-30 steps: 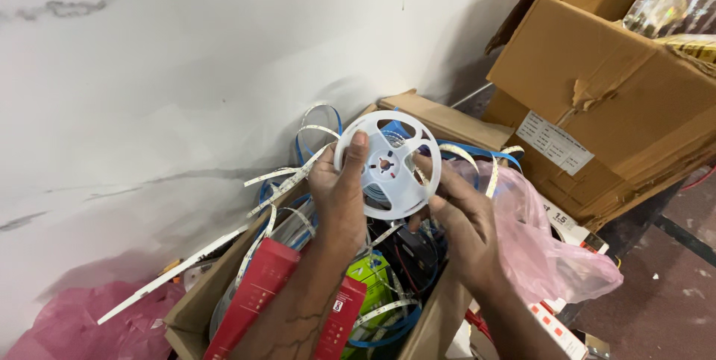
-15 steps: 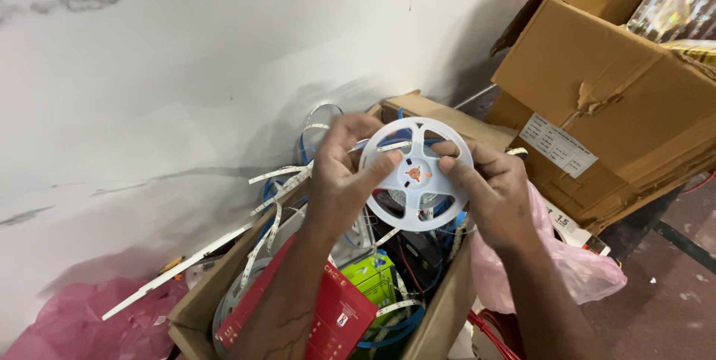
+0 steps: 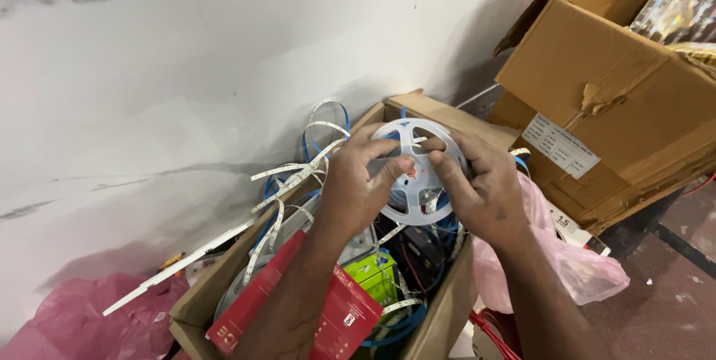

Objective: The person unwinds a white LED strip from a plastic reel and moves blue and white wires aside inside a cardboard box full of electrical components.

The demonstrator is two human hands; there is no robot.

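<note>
**poster1:** Since you asked what the hands are up to: the left hand (image 3: pixel 358 188) is wrapped around the left side of a white round plastic spoked reel (image 3: pixel 415 174), thumb pressed across the front near the hub, fingers curled behind the rim. The right hand (image 3: pixel 481 192) grips the reel's right edge the same way, with its index finger and thumb coming in toward the middle. So both hands are grasping the reel, neither one is loose. A bit of white strip (image 3: pixel 426 200) shows through the spokes.

**poster2:** ok and where's the reel sitting exactly?

**poster1:** It's not sitting, it's held up in the air above an open brown cardboard box (image 3: pixel 440 308) on the floor, tilted to face the camera. Right under the hands, the box is stuffed with tangled white flat strip and blue cable (image 3: pixel 298 174) spilling over its left edge. There's a small bright green carton (image 3: pixel 373 274) in the middle and a flat red cardboard package (image 3: pixel 335 315) leaning at the front, partly behind the left forearm.

**poster2:** anything around the box?

**poster1:** A pale pink plastic bag (image 3: pixel 574 263) touches the box on the right, another crumpled pink bag (image 3: pixel 82 315) lies bottom left. Further right, a big battered brown carton (image 3: pixel 619 99) with a white label stands open. Behind everything is a white marbled wall (image 3: pixel 186 69).
</note>
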